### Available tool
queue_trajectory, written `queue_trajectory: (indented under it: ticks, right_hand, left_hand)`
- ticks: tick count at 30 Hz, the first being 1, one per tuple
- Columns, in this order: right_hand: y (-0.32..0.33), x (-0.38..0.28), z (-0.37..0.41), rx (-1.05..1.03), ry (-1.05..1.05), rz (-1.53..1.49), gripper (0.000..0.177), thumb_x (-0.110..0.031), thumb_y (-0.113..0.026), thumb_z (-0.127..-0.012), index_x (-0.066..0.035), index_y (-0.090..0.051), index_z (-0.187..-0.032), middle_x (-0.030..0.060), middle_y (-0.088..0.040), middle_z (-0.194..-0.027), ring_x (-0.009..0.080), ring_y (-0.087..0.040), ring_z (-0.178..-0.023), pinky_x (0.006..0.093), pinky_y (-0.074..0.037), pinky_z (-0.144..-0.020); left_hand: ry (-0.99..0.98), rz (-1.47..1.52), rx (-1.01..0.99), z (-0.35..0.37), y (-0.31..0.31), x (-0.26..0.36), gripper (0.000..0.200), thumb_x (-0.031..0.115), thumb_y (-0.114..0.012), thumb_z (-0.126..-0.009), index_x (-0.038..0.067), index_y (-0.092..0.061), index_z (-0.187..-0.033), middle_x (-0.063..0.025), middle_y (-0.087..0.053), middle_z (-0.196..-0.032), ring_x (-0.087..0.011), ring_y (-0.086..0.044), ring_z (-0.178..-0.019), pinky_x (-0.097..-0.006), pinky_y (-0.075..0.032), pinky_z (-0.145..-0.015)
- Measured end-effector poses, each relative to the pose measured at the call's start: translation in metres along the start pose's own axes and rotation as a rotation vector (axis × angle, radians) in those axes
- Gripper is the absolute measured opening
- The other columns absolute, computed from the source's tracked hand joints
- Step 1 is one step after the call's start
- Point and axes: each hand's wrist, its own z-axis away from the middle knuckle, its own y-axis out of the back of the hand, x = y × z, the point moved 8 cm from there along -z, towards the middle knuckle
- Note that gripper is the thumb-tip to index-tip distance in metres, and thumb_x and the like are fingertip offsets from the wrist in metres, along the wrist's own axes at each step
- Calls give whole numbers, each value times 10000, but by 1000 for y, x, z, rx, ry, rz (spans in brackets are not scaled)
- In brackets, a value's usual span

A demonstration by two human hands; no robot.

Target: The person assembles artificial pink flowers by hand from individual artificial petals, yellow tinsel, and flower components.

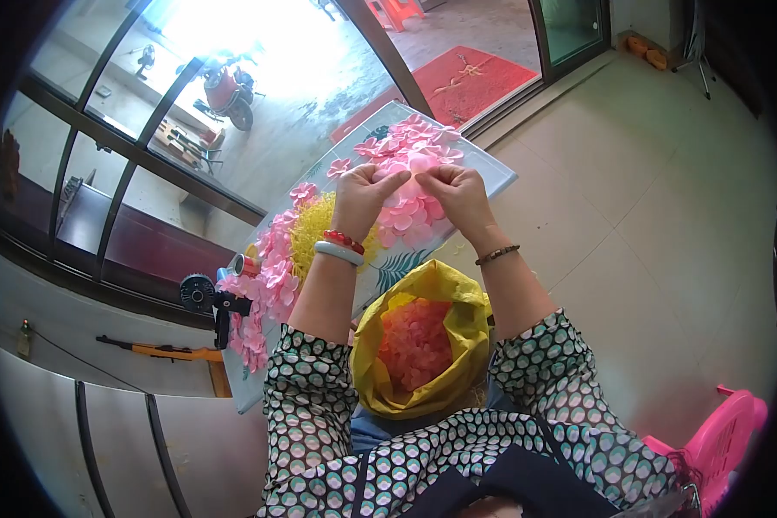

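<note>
Above the table (492,170), my left hand (362,195) and my right hand (459,198) meet with thumbs and forefingers pinched on a pink petal flower (417,164) between them. Loose pink flowers (410,216) lie on the tabletop under and behind my hands. A heap of yellow stamens (315,226) sits beside my left wrist, with more pink flowers (272,268) along the table's left side. An open yellow bag (468,298) of pink-orange petals (414,345) rests at my lap, between my forearms.
A small black fan (198,293) is at the table's left edge, near a red tin (246,265). Glass doors and windows stand beyond, with a red mat (475,85) outside. A pink chair (727,436) is at the lower right, and a stand (696,60) at the upper right.
</note>
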Motion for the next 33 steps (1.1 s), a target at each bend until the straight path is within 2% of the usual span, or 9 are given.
queue_trajectory:
  ticks: [5,8,13,19,23,24,27,31,33]
  right_hand:
    - [12,-4,1,88,43,164,266,-230,-746,-813,31,-700,-793,34,-644,-640,74,-534,-553,256,-432,-518]
    - [11,-10,2,99,57,176,281,-241,-752,-811,24,-688,-744,20,-613,-593,73,-508,-532,259,-414,-502]
    - [3,-14,6,85,68,184,308,-261,-753,-815,23,-679,-720,13,-601,-593,58,-492,-545,254,-405,-503]
    - [4,-14,2,87,92,133,292,-248,-733,-836,35,-690,-779,28,-624,-655,50,-516,-596,243,-415,-525]
    - [12,5,-5,136,206,257,176,-137,-657,-875,25,-696,-932,39,-637,-693,75,-547,-615,246,-439,-556]
    - [12,10,-5,77,104,262,160,-78,-642,-865,14,-655,-996,43,-640,-708,87,-552,-608,253,-451,-568]
    - [13,7,-3,128,117,129,208,-43,-661,-841,0,-592,-1033,35,-634,-712,80,-549,-604,249,-454,-572]
    - [10,-6,-2,113,168,100,314,-36,-694,-815,-16,-530,-1082,29,-633,-724,76,-561,-636,236,-448,-570]
    - [6,-13,0,91,182,125,331,-39,-696,-815,-13,-527,-1099,28,-630,-725,72,-558,-641,233,-445,-566]
  left_hand:
    - [-157,-434,71,-3,11,9,424,392,-755,-792,-4,-629,-711,-16,-594,-657,-101,-524,-603,-260,-438,-547]
    - [-400,-301,198,-4,8,15,492,443,-734,-791,-39,-669,-866,-65,-633,-739,-149,-580,-707,-282,-480,-652]
    - [-102,127,-152,-11,-21,-2,249,272,-675,-891,28,-661,-943,23,-633,-856,-48,-539,-792,-212,-447,-693]
    - [-108,-152,121,-5,-4,11,270,262,-684,-873,-6,-653,-850,-35,-621,-744,-61,-536,-729,-238,-438,-655]
    - [-421,-622,283,-9,5,12,332,304,-684,-824,-26,-661,-852,-148,-659,-782,-250,-613,-753,-380,-475,-713]
    - [-333,-703,240,-18,6,-7,354,333,-683,-803,-9,-679,-894,-171,-671,-897,-328,-603,-895,-429,-444,-824]
    - [-409,-786,399,-3,15,11,408,397,-685,-810,0,-680,-905,-167,-649,-965,-305,-557,-995,-427,-384,-913]
    - [-465,-596,344,3,5,36,423,399,-703,-808,5,-688,-962,-185,-626,-1090,-303,-531,-1091,-397,-326,-985]
    - [-471,-519,232,-3,-4,30,412,392,-691,-825,8,-696,-974,-152,-650,-1033,-275,-565,-1029,-380,-394,-931]
